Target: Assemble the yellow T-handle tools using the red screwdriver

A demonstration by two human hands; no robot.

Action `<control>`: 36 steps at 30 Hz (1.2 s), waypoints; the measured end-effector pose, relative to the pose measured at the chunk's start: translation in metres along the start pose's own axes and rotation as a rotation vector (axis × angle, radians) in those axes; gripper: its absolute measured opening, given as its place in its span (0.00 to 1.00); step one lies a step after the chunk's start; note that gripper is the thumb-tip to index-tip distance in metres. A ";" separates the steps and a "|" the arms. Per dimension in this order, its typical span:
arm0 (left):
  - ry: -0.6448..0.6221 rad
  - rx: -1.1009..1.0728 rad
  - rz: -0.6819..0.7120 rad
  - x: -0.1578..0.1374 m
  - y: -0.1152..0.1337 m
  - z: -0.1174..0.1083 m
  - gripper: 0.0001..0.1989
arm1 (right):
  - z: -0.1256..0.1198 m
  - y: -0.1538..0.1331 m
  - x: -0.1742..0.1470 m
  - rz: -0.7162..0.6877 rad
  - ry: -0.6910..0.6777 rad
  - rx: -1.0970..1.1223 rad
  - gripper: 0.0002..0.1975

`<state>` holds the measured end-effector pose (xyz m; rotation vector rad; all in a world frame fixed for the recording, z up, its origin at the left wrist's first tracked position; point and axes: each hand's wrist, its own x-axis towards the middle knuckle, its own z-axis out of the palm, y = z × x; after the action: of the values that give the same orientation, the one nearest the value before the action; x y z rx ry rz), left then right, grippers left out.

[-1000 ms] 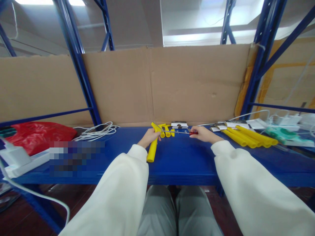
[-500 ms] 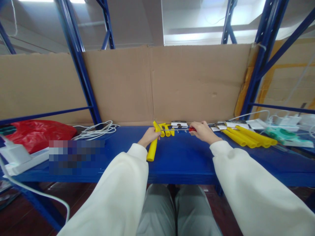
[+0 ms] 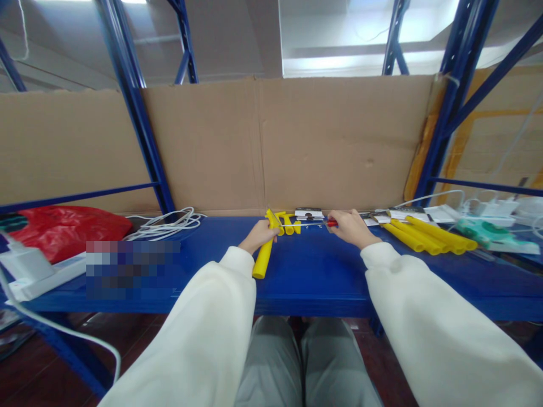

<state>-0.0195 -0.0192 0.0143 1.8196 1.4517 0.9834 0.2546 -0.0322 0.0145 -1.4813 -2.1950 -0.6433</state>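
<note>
My left hand (image 3: 258,235) is closed round a yellow tube (image 3: 263,259), which stands at a slant with its lower end towards the table's front edge. In my right hand (image 3: 351,227) is the red handle of a screwdriver (image 3: 314,224). Its long metal shaft runs leftwards to the upper part of the tube, where it seems to touch; the tip is too small to make out. Just behind, several short yellow pieces (image 3: 288,225) lie on the blue table (image 3: 316,265). Tiny bits lie below the shaft.
Several yellow tubes (image 3: 428,236) lie at right beside white cards (image 3: 409,214) and a green-and-white item (image 3: 487,233). At left are a coiled white cable (image 3: 169,225), a red plastic bag (image 3: 74,229) and a power strip (image 3: 46,280). A cardboard panel (image 3: 203,152) closes off the back.
Both hands keep their hold. The upper end of the yellow tube has turned slightly, and the right hand has shifted a very little; otherwise the scene looks the same.
</note>
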 end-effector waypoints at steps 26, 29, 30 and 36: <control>0.018 0.010 -0.011 0.003 -0.003 0.000 0.08 | -0.008 -0.013 0.001 0.088 -0.017 -0.170 0.10; 0.020 0.015 -0.023 0.002 -0.002 0.000 0.08 | -0.005 -0.010 0.001 0.034 0.000 -0.146 0.11; 0.021 0.016 -0.022 0.002 -0.002 0.000 0.08 | -0.005 -0.010 0.000 0.033 -0.005 -0.138 0.11; 0.019 0.023 -0.006 0.000 0.000 0.000 0.10 | -0.009 -0.011 0.000 0.044 -0.030 -0.145 0.09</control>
<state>-0.0200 -0.0193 0.0143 1.8262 1.4841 0.9874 0.2452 -0.0411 0.0201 -1.6156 -2.1719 -0.7845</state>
